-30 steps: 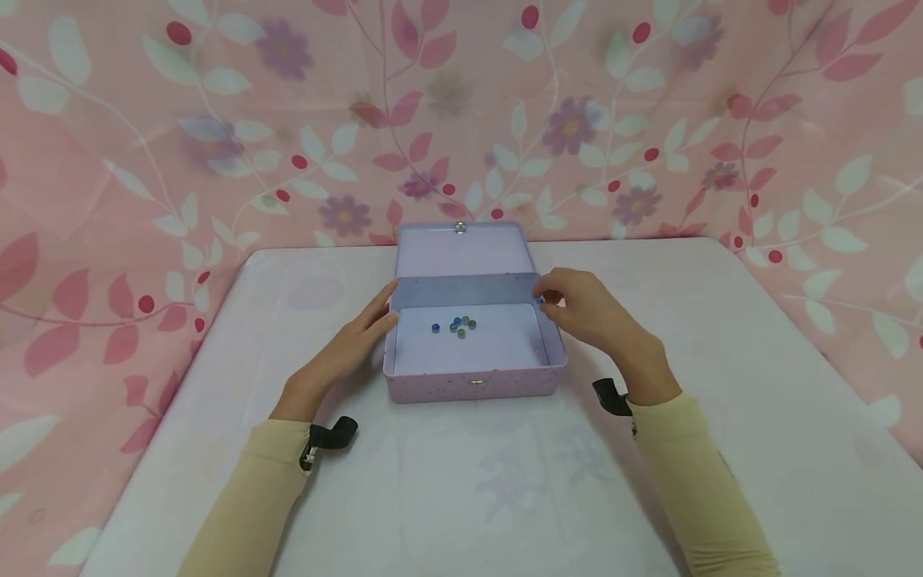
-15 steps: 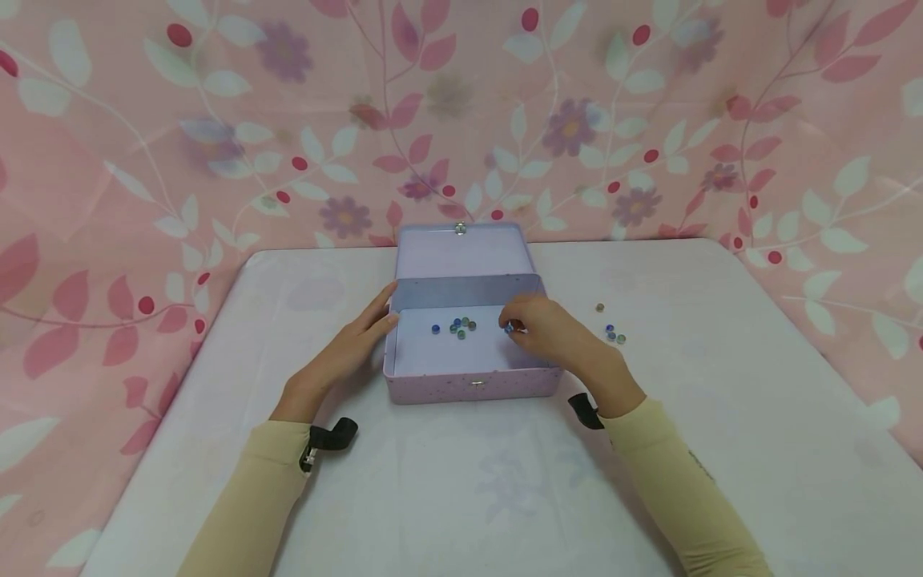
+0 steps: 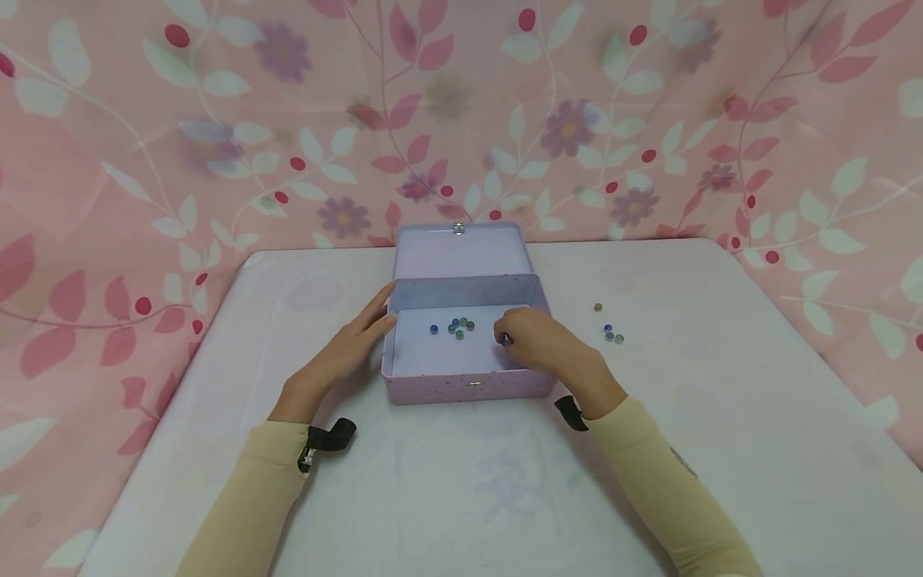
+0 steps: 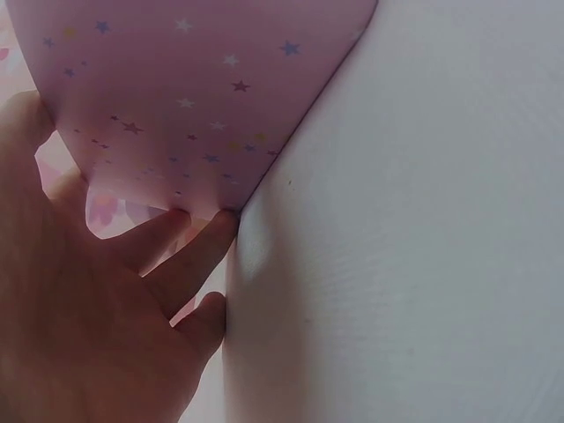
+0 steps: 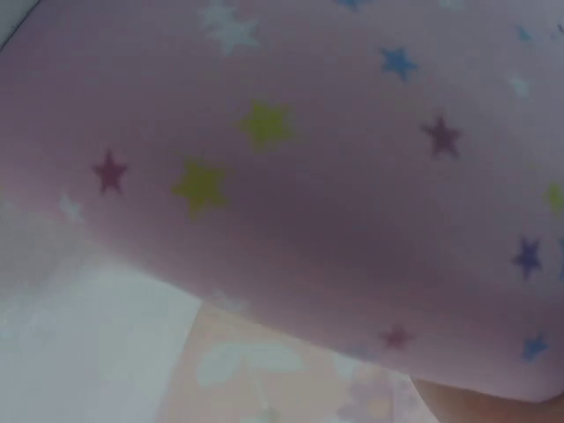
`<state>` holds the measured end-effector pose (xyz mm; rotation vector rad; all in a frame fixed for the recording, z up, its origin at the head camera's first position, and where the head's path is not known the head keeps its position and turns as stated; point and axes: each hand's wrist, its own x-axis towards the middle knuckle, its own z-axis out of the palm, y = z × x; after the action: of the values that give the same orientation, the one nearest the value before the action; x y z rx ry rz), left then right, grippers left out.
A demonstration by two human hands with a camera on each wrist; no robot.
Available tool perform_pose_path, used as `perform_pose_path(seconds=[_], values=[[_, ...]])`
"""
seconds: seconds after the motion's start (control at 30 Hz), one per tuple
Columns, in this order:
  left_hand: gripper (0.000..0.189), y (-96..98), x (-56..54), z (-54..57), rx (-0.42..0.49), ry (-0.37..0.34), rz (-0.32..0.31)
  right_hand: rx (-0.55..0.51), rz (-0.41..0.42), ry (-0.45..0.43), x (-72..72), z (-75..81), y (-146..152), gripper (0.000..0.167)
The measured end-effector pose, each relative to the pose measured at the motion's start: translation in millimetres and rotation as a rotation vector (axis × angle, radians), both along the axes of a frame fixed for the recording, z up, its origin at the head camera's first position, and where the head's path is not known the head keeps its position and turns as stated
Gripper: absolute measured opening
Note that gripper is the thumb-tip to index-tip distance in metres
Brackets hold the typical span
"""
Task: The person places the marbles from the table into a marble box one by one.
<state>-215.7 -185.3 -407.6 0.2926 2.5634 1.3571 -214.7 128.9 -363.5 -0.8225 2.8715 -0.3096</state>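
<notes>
A lilac tin box (image 3: 472, 389) patterned with small stars stands on the table, its hinged lid (image 3: 461, 251) tipped back. My left hand (image 3: 339, 350) rests along the box's left side; in the left wrist view its extended fingers (image 4: 196, 256) touch the starry wall. Inside the box my right hand (image 3: 537, 338) pinches a blue glass marble (image 3: 507, 340) low over the floor, toward the right. Several glass marbles (image 3: 460, 327) sit in a loose group left of it, with a blue one (image 3: 434, 329) apart. The box's outer wall (image 5: 282, 203) fills most of the right wrist view.
Several more marbles (image 3: 610, 336) lie on the white tablecloth (image 3: 461, 481) to the right of the box, a brownish one (image 3: 598, 308) a little behind them. A pink floral curtain (image 3: 461, 112) hangs behind the table's back edge.
My right hand has moved from the box's right rim leftward and down into the box, with the marble in its fingers. The marbles on the cloth came into sight. My left hand stays put.
</notes>
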Motion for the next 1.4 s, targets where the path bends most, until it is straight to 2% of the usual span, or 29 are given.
perform_pose_path(seconds=[0.37, 0.67, 0.93, 1.03, 1.17, 1.4], values=[[0.060, -1.0, -1.0, -2.7, 0.007, -0.004, -0.003, 0.075, -0.021, -0.005, -2.6, -1.6, -2.1, 0.026], [0.057, -0.4, -1.3, -3.2, 0.006, -0.010, 0.006, 0.040, -0.032, -0.025, -2.1, -2.4, -1.8, 0.027], [0.057, -0.2, -0.6, -1.5, 0.017, -0.029, 0.004, -0.132, -0.018, -0.091, -4.7, 1.8, 6.3, 0.022], [0.059, 0.4, 0.2, 1.5, 0.012, -0.036, 0.003, -0.201, -0.004, -0.058, -6.1, 5.5, 11.6, 0.021], [0.061, -0.2, -0.7, -0.1, 0.009, -0.025, 0.003, -0.291, -0.009, 0.011, -9.8, 9.6, 22.2, 0.020], [0.061, -0.9, -1.5, -2.7, 0.016, -0.009, 0.000, -0.410, -0.052, 0.047, -14.8, 19.0, 44.9, 0.018]])
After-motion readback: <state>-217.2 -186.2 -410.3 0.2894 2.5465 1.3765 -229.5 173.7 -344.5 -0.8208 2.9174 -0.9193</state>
